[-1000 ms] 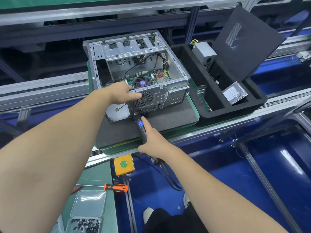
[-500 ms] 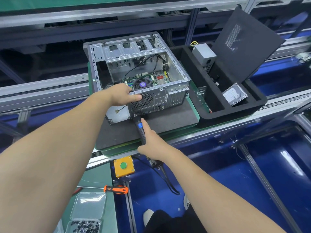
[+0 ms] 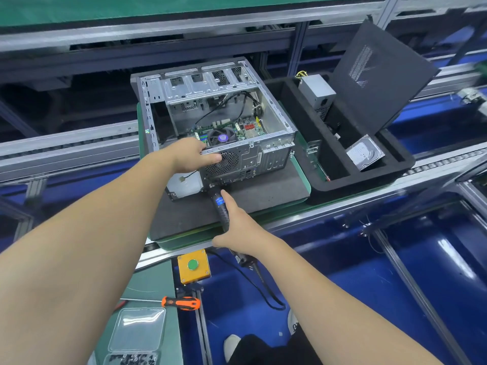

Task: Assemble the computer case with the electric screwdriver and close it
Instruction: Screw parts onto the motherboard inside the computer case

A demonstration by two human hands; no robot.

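Little changed from a second ago: case (image 3: 216, 122) nudged slightly down-frame in view, both hands in the same places. Conveyor line of aluminium rails (image 3: 68, 146) with blue floor (image 3: 434, 272) beneath; green pallet (image 3: 300, 154) topped by a grey foam mat (image 3: 253, 191). Open case lying on the mat, motherboard and fan (image 3: 222, 137) exposed, rear panel facing the viewer. Left hand (image 3: 191, 155) gripping the top rear edge of the case, fingers curled over the grille. Right hand (image 3: 238, 227) wrapped around the black screwdriver (image 3: 220, 204), index finger extended along its barrel, tip against the lower rear panel; cable (image 3: 261, 288) trailing down behind the wrist. Just right of the case, black foam tray (image 3: 329, 184) holding a power supply (image 3: 317, 90) at the back, a hard drive (image 3: 365, 155) at the front, and a black side panel (image 3: 382, 75) leaning upright. Near edge: yellow box with green button (image 3: 193, 265). Lower left, green bench (image 3: 147, 283) bearing an orange-handled hand driver (image 3: 180, 302) and an open clear box (image 3: 131, 359) of dark screws, lid (image 3: 138, 329) folded back.
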